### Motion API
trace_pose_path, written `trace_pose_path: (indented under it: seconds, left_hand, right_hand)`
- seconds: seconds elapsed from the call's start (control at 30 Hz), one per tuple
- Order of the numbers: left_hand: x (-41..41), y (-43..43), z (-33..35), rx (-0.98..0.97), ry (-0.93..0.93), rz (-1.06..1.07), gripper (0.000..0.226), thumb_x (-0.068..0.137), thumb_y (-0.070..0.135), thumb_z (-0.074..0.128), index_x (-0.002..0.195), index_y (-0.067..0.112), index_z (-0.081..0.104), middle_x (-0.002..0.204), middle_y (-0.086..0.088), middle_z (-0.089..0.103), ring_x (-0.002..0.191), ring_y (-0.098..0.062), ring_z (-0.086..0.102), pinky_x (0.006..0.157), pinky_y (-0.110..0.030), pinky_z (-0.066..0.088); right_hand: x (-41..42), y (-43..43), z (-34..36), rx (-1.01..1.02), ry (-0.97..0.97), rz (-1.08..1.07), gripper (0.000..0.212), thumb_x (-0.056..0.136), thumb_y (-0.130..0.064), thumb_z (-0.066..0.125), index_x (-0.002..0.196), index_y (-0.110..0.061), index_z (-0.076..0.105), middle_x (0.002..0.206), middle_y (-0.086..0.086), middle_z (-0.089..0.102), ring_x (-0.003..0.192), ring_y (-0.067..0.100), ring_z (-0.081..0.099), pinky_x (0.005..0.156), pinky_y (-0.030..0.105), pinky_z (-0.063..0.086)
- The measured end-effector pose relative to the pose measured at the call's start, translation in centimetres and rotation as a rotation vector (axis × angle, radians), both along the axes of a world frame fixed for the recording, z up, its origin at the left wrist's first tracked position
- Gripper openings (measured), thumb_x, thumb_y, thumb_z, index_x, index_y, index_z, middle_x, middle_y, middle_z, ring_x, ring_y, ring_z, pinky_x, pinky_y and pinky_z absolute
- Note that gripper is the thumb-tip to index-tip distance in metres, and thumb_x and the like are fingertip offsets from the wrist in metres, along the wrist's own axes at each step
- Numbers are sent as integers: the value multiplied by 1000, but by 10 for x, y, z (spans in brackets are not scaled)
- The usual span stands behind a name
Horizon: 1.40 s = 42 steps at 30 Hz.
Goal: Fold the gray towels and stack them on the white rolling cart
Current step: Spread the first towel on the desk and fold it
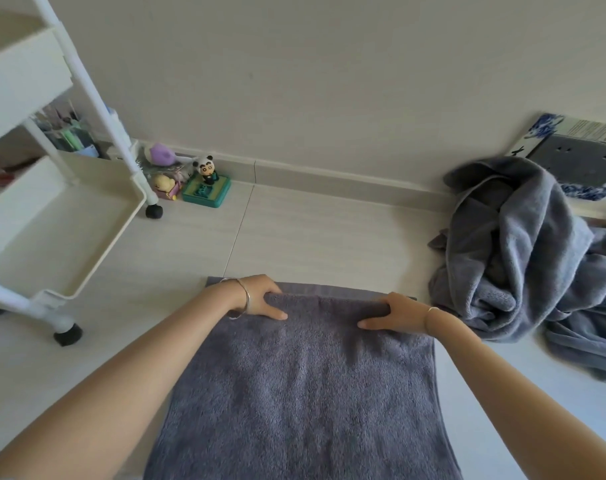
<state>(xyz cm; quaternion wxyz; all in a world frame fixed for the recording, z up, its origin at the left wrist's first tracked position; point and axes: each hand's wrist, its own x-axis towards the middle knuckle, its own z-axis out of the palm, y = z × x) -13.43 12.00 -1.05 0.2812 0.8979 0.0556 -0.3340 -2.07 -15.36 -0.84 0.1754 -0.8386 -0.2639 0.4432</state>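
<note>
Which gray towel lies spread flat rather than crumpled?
The towel in front of the person, its far edge gripped by the left hand and right hand. The other towels sit heaped to the right.

Plain cream wall (pixel 329 64), grey baseboard (pixel 329 177) — pale tiled floor (pixel 312 237), soft even light; small toys (pixel 204 183) by wall.

The spread towel (pixel 305 386) was plain slate gray with a purplish cast; towel pile (pixel 523 251) same gray, lighter hems. The rolling cart (pixel 62 216) was white on black casters (pixel 154 212), floor (pixel 312 230) pale beige tile, wall (pixel 329 81) cream. Panda figurine (pixel 207 168) was black-and-white on a teal-green base (pixel 206 194), plush toy (pixel 161 153) lilac, board (pixel 545 126) blue-and-white patterned around a gray panel.
</note>
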Motion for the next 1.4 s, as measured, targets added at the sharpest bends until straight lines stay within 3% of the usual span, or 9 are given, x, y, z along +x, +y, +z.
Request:
trace_pose_path:
  seconds: [0.07, 0.2, 0.37, 0.5, 0.7, 0.97, 1.07, 1.17, 1.4]
  left_hand:
    - [0, 4, 8, -62, 21, 15, 41, 78, 50, 69, 108, 23, 68, 107, 4, 70, 99, -14, 64, 91, -30, 49]
    - [12, 17, 31, -200, 100, 68, 29, 75, 51, 71, 94, 30, 71, 90, 11, 73, 84, -7, 69, 78, -23, 54]
    - [22, 19, 1, 119, -15, -20, 34, 81, 48, 66, 69, 19, 55, 72, 3, 52, 69, -16, 47, 63, -28, 35]
    - [17, 19, -18, 137, -105, 16, 37, 87, 47, 58, 68, 18, 45, 67, 2, 41, 66, -17, 38, 59, -30, 27]
    - [22, 16, -12, 67, -173, 14, 25, 99, 36, 40, 91, 15, 50, 90, 0, 50, 86, -17, 45, 73, -28, 32]
    - [24, 0, -8, 385, -123, -5, 31, 96, 44, 43, 106, 15, 52, 109, -7, 61, 93, -22, 53, 76, -31, 37]
    - [7, -16, -18, 658, -595, -19, 33, 83, 38, 66, 109, 18, 57, 104, -3, 60, 98, -23, 55, 82, -33, 42]
    - [-24, -54, -44, 529, -960, 19, 24, 78, 25, 66, 101, 20, 68, 96, 0, 66, 87, -21, 62, 75, -34, 51]
    - [-35, -79, -69, 466, -515, 87, 55, 95, 49, 13, 141, 31, 37, 147, 3, 41, 136, -30, 37, 107, -58, 13]
  right_hand:
    - [3, -4, 9, 24, 63, -29, 57, 66, -64, 72, 90, -12, 71, 85, 3, 74, 75, 14, 66, 76, 33, 51]
    - [16, -8, 34, 88, 353, -162, 32, 80, -33, 72, 102, -10, 72, 100, 8, 73, 94, 23, 69, 88, 33, 54]
    - [23, 2, 1, -88, -106, -20, 38, 77, -39, 75, 54, -19, 51, 54, -8, 50, 53, 8, 46, 52, 16, 34]
    - [24, 2, -10, -61, -167, 39, 36, 89, -35, 63, 60, -20, 47, 59, -4, 46, 56, 11, 39, 55, 23, 30]
    - [27, 3, -6, -61, -127, 23, 37, 99, -32, 43, 133, -18, 50, 133, 2, 54, 121, 20, 49, 104, 31, 35]
    - [23, 9, -17, -230, -373, -72, 31, 88, -50, 55, 86, -20, 48, 98, 2, 54, 93, 24, 52, 76, 31, 38]
    - [-1, 7, -15, -161, -782, -110, 44, 86, -48, 58, 117, -19, 48, 115, 4, 56, 109, 25, 52, 92, 36, 40]
    - [-44, 23, -28, 139, -969, -134, 41, 93, -34, 49, 129, -13, 52, 135, 8, 51, 129, 28, 44, 112, 42, 25]
    - [-97, 55, -70, 126, -777, -165, 63, 91, -51, 12, 150, -29, 19, 158, -3, 12, 147, 20, 4, 115, 40, -10]
